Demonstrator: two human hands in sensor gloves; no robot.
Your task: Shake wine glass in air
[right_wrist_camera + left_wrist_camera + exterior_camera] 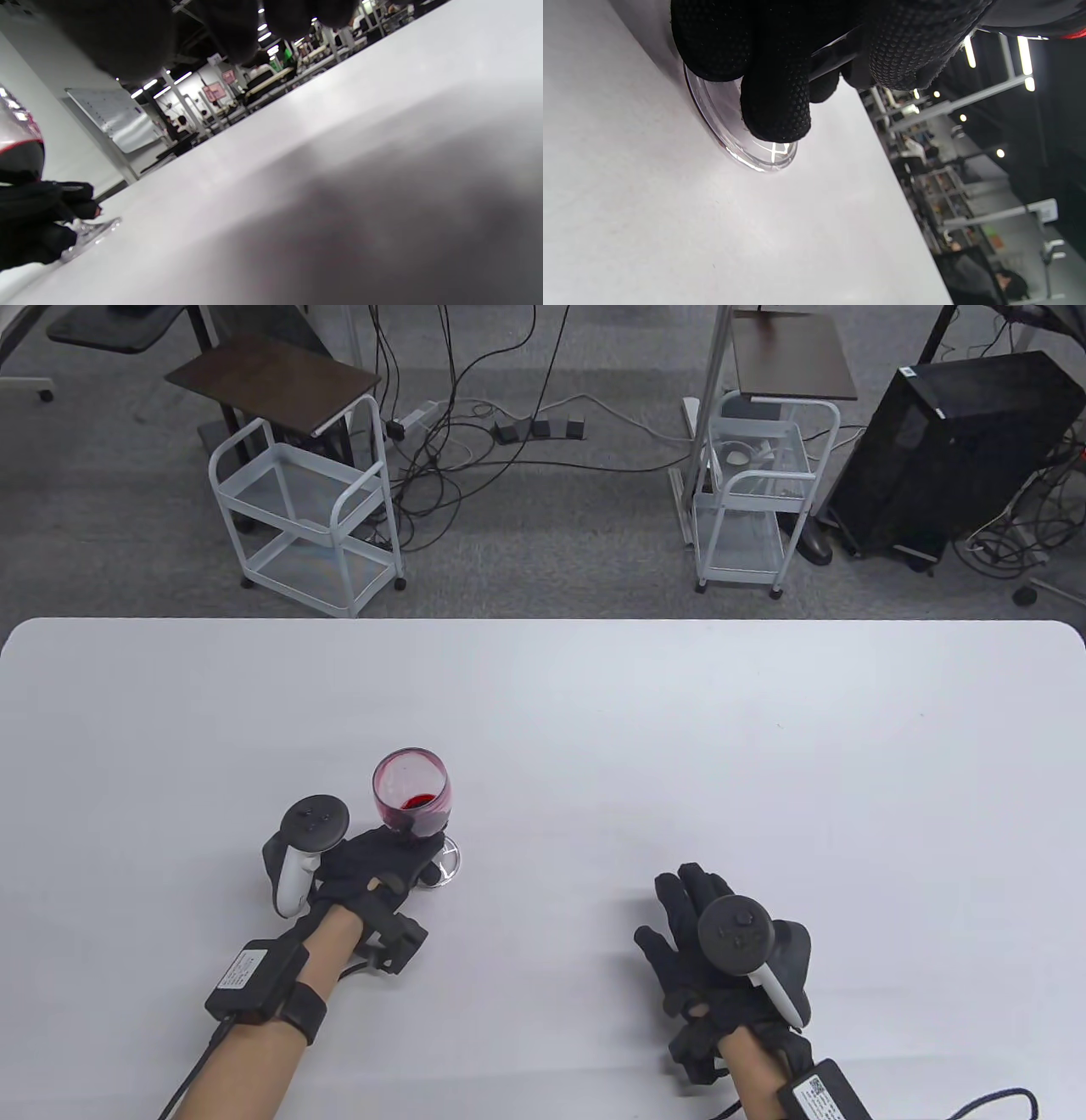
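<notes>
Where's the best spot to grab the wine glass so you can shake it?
Probably the thin stem, between bowl and foot, coming from the near side as the left hand does now. The wine glass stands upright on the table, its round bowl holding red wine, so a low grip looks steadier.

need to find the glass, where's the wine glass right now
In the table view the wine glass stands left of centre on the table, its stem gripped by the left hand.

Clear wine glass (412,795) with dark red liquid and red-tinted walls; black dot-textured gloves on left hand (373,867) and right hand (721,967); white table (594,712).
</notes>
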